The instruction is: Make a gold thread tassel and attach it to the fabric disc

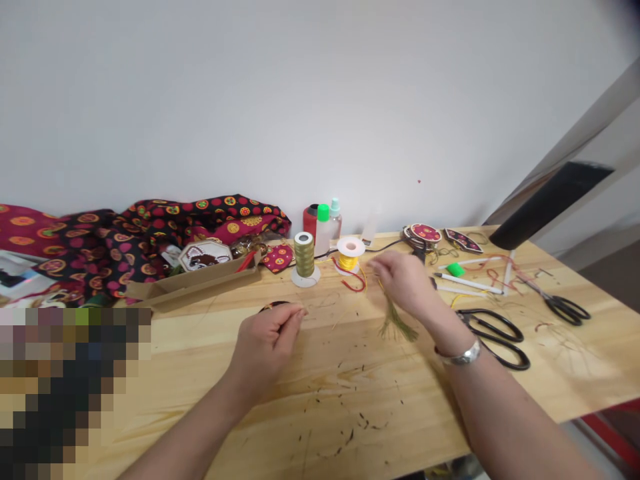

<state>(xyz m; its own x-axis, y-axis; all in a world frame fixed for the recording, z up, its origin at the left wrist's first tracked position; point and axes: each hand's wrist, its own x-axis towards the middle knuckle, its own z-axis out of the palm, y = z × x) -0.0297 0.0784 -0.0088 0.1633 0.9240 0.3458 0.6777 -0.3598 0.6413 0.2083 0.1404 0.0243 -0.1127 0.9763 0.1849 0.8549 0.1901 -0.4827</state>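
Note:
My left hand (pixel 270 333) is closed, thumb pressed to the fingers. A dark piece with a patterned edge (pixel 274 306) shows behind its knuckles, mostly hidden by the hand. My right hand (pixel 403 280), with a silver bracelet (pixel 463 355) on the wrist, is closed in a pinch. Below its fingers hangs an olive-green thread tassel (pixel 397 327), its strands fanned out over the wooden table. Between and beyond the hands stand a spool of olive thread (pixel 304 257) and a spool of yellow cord (pixel 349 260). A short red cord (pixel 354 283) lies beside the yellow spool.
Black-handled scissors (pixel 500 333) and a second pair (pixel 567 310) lie at right, near white pens (pixel 470 283) and a black cylinder (pixel 550 203). Bottles (pixel 323 230) stand against the wall. Patterned fabric (pixel 150 233) and a cardboard box (pixel 195 287) fill the left. Dark scraps (pixel 365 423) dot the tabletop.

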